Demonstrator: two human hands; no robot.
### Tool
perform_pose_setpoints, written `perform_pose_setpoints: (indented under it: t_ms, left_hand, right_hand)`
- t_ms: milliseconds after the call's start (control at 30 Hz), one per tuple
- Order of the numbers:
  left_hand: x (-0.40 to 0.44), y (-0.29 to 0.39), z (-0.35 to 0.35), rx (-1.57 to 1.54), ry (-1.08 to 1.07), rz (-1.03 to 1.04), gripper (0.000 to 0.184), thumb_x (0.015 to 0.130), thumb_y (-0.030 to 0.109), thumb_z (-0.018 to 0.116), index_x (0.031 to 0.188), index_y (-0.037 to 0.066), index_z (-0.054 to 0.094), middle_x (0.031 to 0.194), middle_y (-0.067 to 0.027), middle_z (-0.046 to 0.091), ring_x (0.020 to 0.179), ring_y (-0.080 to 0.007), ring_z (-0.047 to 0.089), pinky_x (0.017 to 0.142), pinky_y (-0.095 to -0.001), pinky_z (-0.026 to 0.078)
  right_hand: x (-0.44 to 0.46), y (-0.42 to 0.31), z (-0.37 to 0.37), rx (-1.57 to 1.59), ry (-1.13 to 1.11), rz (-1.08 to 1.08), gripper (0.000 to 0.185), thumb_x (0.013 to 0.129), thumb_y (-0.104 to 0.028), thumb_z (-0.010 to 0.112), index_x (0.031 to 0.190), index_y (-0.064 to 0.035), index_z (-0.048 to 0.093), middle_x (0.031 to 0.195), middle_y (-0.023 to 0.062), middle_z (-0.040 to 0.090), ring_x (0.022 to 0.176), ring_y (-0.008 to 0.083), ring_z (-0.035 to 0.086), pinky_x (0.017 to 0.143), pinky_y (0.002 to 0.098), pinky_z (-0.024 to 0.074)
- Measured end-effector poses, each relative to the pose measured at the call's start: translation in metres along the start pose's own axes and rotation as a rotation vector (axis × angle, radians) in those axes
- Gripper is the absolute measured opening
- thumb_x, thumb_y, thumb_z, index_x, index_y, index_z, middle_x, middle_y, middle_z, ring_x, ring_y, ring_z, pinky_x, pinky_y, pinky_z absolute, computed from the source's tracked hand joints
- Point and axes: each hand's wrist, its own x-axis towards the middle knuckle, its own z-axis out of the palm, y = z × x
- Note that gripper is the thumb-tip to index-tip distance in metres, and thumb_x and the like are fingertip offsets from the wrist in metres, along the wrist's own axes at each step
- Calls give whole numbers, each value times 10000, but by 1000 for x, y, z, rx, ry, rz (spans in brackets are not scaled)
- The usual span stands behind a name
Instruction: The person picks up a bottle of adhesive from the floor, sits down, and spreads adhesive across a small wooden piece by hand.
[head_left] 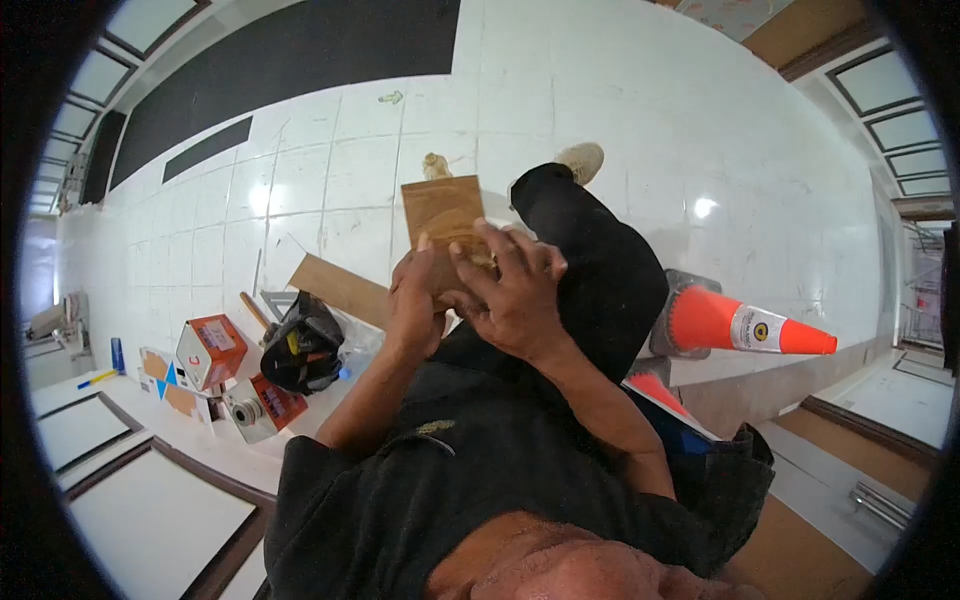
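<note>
From where I sit, the feed looks down over the person's lap, and the wooden board (438,203) is near the centre of the frame, a little left and above. Its upper part shows bare; its lower part goes under the hands. The left hand (415,295) is at the board's lower left, one fingertip lying up over its face. I cannot tell how tightly that hand grips, since the rest of its fingers are partly hidden. The right hand (515,290) comes in from the lower right, fingers spread and slightly bent across the board's lower right; whether they pinch it or only rest there, I cannot tell. Something small and yellowish shows between those fingers, too covered for me to name.

Just above the board's top edge I see a tan object (435,166) on the white tiled floor (560,90). Left of the hands, a brown plank (340,290) slants beside a black bag (303,350), with an orange-topped box (212,350) farther left and a red and white box (265,408) below. At the right of the frame, an orange cone (700,318) with a white band points toward the right edge.
</note>
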Motion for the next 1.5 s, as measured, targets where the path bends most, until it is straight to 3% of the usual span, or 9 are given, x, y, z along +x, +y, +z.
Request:
perform_pose_setpoints:
  t_ms: [200, 600, 633, 800, 1000, 1133, 1300, 1433, 1500]
  left_hand:
    - [-6, -18, -27, -36, 181, -49, 391, 1052, 324, 480, 1290, 18, 531, 1156, -124, 643, 1003, -225, 671, 765, -323, 581]
    - [13, -9, -30, 78, 124, -201, 359, 1031, 324, 502, 1206, 17, 565, 1021, -99, 671, 835, -199, 698, 552, -285, 577]
    - [15, -1, -33, 135, 106, -238, 366, 1031, 326, 504, 1212, 13, 563, 1010, -98, 668, 874, -203, 693, 678, -332, 598]
    - [6, 33, -13, 92, 75, -152, 389, 1016, 332, 511, 1227, 7, 548, 1100, -118, 656, 948, -222, 690, 810, -401, 586]
    - [-16, 75, 40, -182, -377, -37, 393, 972, 254, 576, 1236, -33, 534, 1118, -161, 632, 1005, -233, 675, 857, -363, 584]
    - [-46, 88, 97, -78, -552, 6, 395, 972, 208, 610, 1258, -44, 506, 1110, -145, 639, 989, -186, 675, 832, -307, 588]
    - [-53, 68, 150, -209, -824, -38, 422, 952, 198, 644, 1292, -16, 517, 1147, -106, 655, 1019, -169, 656, 877, -325, 558]
    - [-49, 39, 173, -311, -1039, -28, 427, 954, 156, 626, 1313, -26, 486, 1184, -120, 634, 1043, -174, 644, 902, -314, 532]
    - [-60, 34, 174, -329, -976, -70, 438, 944, 149, 629, 1316, -28, 479, 1187, -125, 626, 1065, -173, 634, 915, -313, 522]
  right_hand:
    - [-22, -5, 36, 166, 47, -55, 445, 833, -569, 698, 1089, -207, 733, 1362, -4, 541, 1275, 233, 421, 979, 498, 269]
    - [-14, 17, 53, 214, 90, -239, 377, 828, -580, 710, 915, -214, 687, 1190, -21, 580, 1248, 234, 436, 987, 486, 276]
    - [-11, 17, 52, 246, 132, -251, 406, 828, -612, 690, 949, -224, 693, 1206, -28, 580, 1245, 233, 441, 996, 490, 265]
    - [34, 13, 13, 181, 107, -380, 716, 756, -795, 609, 1048, -153, 726, 1181, -13, 620, 1190, 237, 494, 1024, 487, 249]
    - [71, 18, -87, -20, 147, -625, 636, 792, -777, 602, 831, -151, 706, 1076, -23, 688, 1106, 172, 579, 1083, 475, 162]
    - [71, 12, -168, -222, 195, -794, 568, 787, -741, 661, 598, -212, 572, 927, -46, 698, 1046, 129, 604, 1088, 459, 161]
    - [47, 17, -243, -319, 126, -784, 485, 717, -672, 772, 612, -264, 531, 827, -85, 583, 1026, 141, 566, 1013, 477, 200]
    - [15, 21, -265, -536, 174, -841, 505, 826, -722, 641, 728, -232, 565, 904, -85, 597, 1099, 156, 538, 1064, 517, 169]
    - [0, 27, -268, -604, 116, -665, 542, 849, -740, 588, 774, -203, 580, 936, -77, 608, 1097, 169, 541, 1091, 522, 151]
